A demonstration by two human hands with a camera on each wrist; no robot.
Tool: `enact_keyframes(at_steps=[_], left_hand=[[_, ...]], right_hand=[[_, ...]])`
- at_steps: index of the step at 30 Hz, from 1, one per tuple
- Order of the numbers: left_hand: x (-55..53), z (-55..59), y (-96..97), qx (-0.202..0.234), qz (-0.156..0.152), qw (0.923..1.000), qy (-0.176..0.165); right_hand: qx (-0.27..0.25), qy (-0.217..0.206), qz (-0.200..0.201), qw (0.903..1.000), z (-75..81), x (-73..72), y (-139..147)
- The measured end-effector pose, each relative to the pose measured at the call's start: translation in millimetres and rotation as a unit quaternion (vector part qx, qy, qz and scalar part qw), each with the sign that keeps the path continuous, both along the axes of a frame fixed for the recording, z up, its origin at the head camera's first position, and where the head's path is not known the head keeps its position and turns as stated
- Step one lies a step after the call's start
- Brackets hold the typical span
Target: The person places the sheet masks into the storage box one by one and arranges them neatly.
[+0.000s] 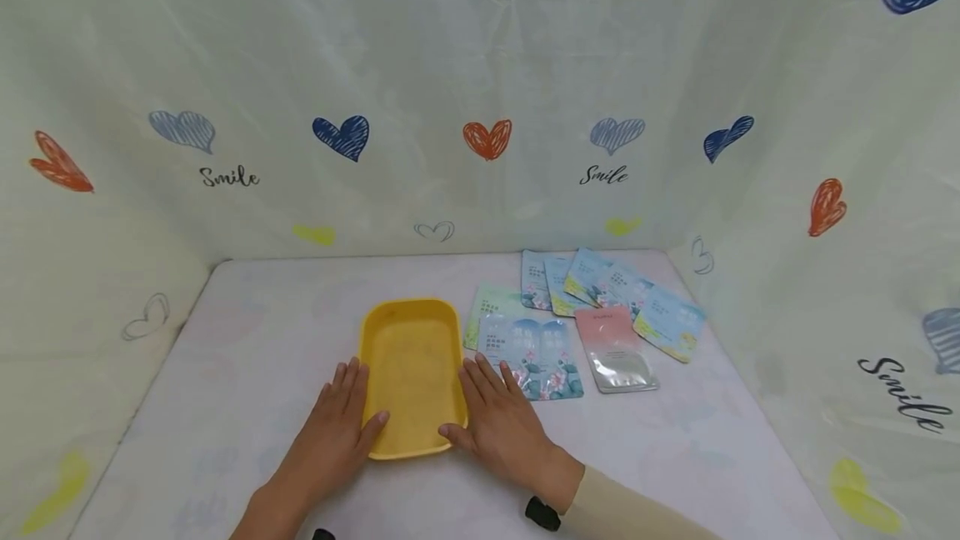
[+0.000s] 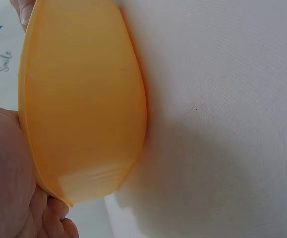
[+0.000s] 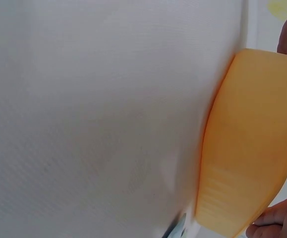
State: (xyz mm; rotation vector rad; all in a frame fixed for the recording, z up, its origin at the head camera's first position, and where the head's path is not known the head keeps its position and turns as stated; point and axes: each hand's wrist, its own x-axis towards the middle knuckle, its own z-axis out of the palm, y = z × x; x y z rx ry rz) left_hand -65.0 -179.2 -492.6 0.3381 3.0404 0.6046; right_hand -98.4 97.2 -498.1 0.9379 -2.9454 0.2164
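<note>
A yellow plastic tray sits upright on the white-covered table, its bare inside showing. Along its left rim lies my left hand, fingers straight and thumb across the near-left edge. My right hand rests against the right rim in the same way, thumb over the edge. In both wrist views the tray's smooth outer wall rises from the cloth with fingers at its rim. Just beyond the right fingertips lie blue packets with flower prints.
A pale green packet lies partly under the blue ones. A pink and silver packet is to their right, and several blue-yellow packets overlap at the back right. Heart-printed cloth hangs behind and at both sides.
</note>
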Motion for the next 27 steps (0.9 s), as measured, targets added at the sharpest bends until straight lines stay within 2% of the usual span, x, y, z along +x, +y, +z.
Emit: enact_keyframes(at_steps=[7, 12, 18, 27], left_hand=[[-4.4, 2.9, -4.5, -0.032, -0.003, 0.9993, 0.020], [-8.9, 4.9, -3.7, -0.055, 0.008, 0.9980, 0.030], [-7.3, 6.8, -2.1, -0.093, 0.025, 0.9948, 0.034], [-8.2, 6.3, -2.6, -0.086, 0.012, 0.9952, 0.045]], right_hand=[[0.006, 0.004, -0.005, 1.0000, 0.4, 3.1, 0.7], [-0.006, 0.006, -0.006, 1.0000, -0.7, 4.0, 1.6], [-0.008, 0.018, -0.005, 0.9998, -3.4, 4.1, 1.5], [-0.015, 0.030, -0.001, 0.9994, -3.7, 3.1, 1.2]])
